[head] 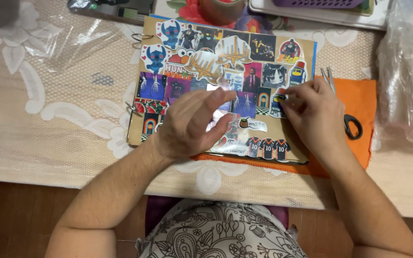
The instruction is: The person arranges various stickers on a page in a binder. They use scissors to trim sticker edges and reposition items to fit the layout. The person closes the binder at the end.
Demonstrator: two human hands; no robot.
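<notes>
A brown ring-bound album cover (292, 143) lies in front of me, covered with several colourful stickers. My left hand (190, 122) rests flat on its middle, fingers spread and pointing right, pressing down a clear shiny film over the stickers. My right hand (314, 112) is at the cover's right side, its fingertips pinching the edge of a small sticker (278, 98) or the film there. I cannot tell which of the two it grips.
Black-handled scissors (352, 125) lie on an orange cloth (364, 95) under the album's right side. A roll of brown tape (222, 9) stands behind the album. Crumpled clear plastic (407, 71) sits at the right, more plastic wrap (68, 38) at the back left, on a lace tablecloth.
</notes>
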